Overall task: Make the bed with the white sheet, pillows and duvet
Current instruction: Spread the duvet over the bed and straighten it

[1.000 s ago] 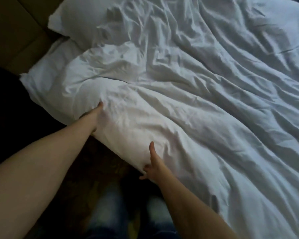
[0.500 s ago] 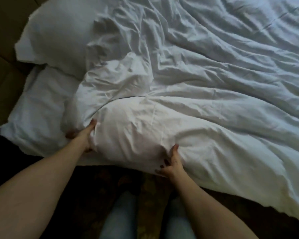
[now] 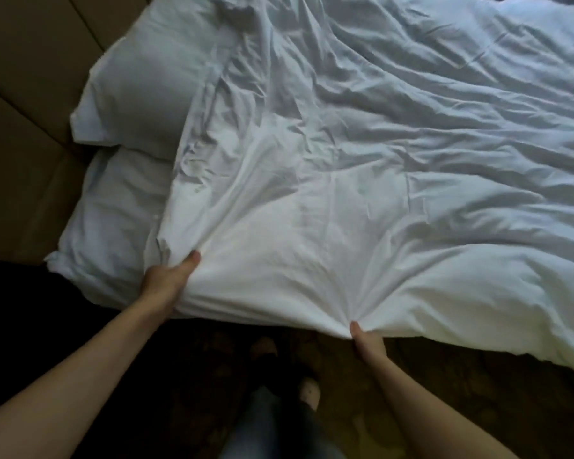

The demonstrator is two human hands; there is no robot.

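A crumpled white duvet (image 3: pixel 395 167) covers most of the bed. My left hand (image 3: pixel 166 279) grips its near corner at the bed's side edge, fingers tucked under the fabric. My right hand (image 3: pixel 367 341) pinches the duvet's side edge further right, with creases fanning out from the grip. A white pillow (image 3: pixel 146 91) lies at the head end, partly under the duvet's top edge. Below it the white sheet (image 3: pixel 113 226) shows over the mattress corner.
A tan padded headboard (image 3: pixel 24 127) runs along the left. A dark patterned floor (image 3: pixel 444 392) lies below the bed edge, where my legs and feet (image 3: pixel 279 409) stand close to the mattress.
The bunched-up duvet corner has been pulled flat and spread toward the bed's side edge. Both hands shifted along the edge, still gripping the fabric. The view has moved toward the headboard.
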